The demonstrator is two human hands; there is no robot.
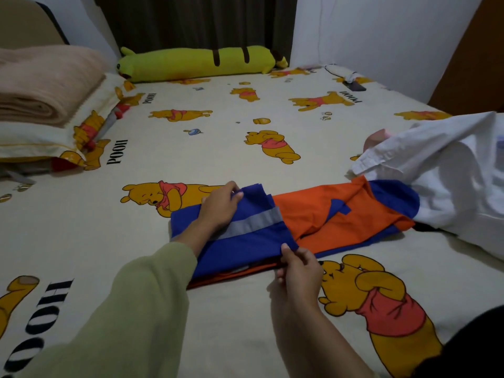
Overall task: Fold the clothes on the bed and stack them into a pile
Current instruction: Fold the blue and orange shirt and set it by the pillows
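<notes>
head view: a blue and orange garment [286, 227] lies partly folded on the bed [218, 148], its right end touching a white shirt [447, 173] heaped at the bed's right edge; the left hand [221, 205] pinches the blue flap's far corner; the right hand [297, 268] pinches its near corner. a yellow plush [196, 61] lies by the curtain; a pink blanket [41, 83] rests on a pillow [32, 137] at left.

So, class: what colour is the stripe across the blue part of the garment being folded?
Grey: the stripe crosses the blue-and-orange garment, clearest in the head view.
</notes>
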